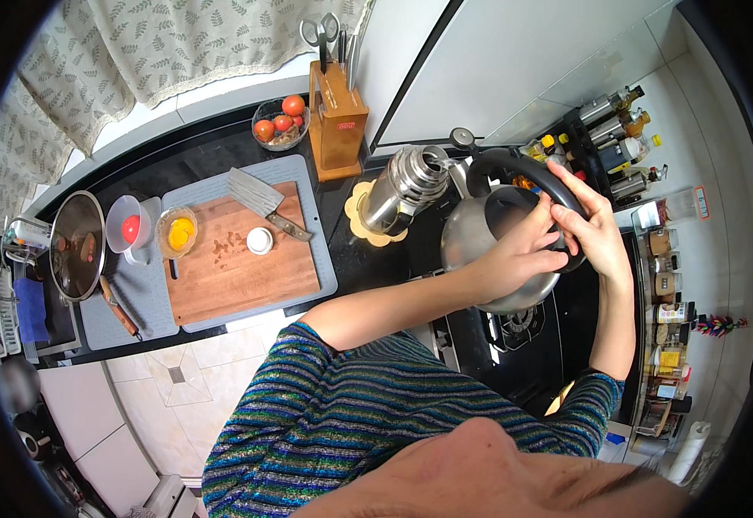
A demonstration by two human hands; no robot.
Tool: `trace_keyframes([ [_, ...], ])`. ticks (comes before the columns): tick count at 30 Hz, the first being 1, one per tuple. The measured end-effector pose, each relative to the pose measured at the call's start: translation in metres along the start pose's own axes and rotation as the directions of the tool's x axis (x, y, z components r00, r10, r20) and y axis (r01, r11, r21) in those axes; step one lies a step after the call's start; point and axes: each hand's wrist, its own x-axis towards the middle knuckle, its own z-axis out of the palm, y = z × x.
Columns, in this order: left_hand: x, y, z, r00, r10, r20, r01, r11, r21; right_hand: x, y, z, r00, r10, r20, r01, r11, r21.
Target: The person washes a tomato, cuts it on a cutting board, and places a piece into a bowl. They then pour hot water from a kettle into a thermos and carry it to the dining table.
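Note:
A large stainless steel kettle (463, 243) is tilted over the stove with its spout towards an open steel vacuum flask (386, 194). A thin stream of water (440, 159) runs from the spout into the flask's mouth. The spout's round cap (462, 138) is flipped up. My right hand (590, 226) grips the black kettle handle (531, 169) from the right, fingers over its top. Against the handle's lower part, close to my right thumb, is my left hand (522, 249), its fingers bent around it. Under the flask lies a flower-shaped wooden trivet (353, 226).
A cleaver (260, 197) and a white eggshell (260, 241) lie on a wooden cutting board (247, 291). Nearby are a glass bowl with egg yolks (181, 234), a lidded pan (78, 246), a bowl of tomatoes (263, 131) and a knife block (337, 142). Spice jars (664, 285) line the right.

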Motion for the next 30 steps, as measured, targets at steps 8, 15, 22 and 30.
trace_keyframes([
  [8, 0.004, 0.003, 0.004, 1.000, 0.011, 0.024, -0.010, 0.999, -0.032, -0.003, -0.008, -0.003, 1.000, 0.017, -0.013, -0.017, 1.000, -0.025],
  [15, 0.006, 0.003, 0.005, 0.999, 0.020, 0.036, -0.019, 0.999, -0.029, -0.003, -0.014, -0.005, 0.999, 0.031, -0.015, -0.032, 0.998, -0.059],
  [22, 0.008, 0.001, 0.004, 0.999, 0.030, 0.043, -0.029, 0.999, -0.025, -0.002, -0.014, -0.005, 0.999, 0.030, -0.022, -0.032, 0.997, -0.067],
  [30, 0.008, 0.002, 0.005, 0.999, 0.028, 0.036, -0.026, 0.999, -0.044, -0.002, -0.015, -0.006, 0.999, 0.043, -0.012, -0.044, 0.996, -0.074],
])
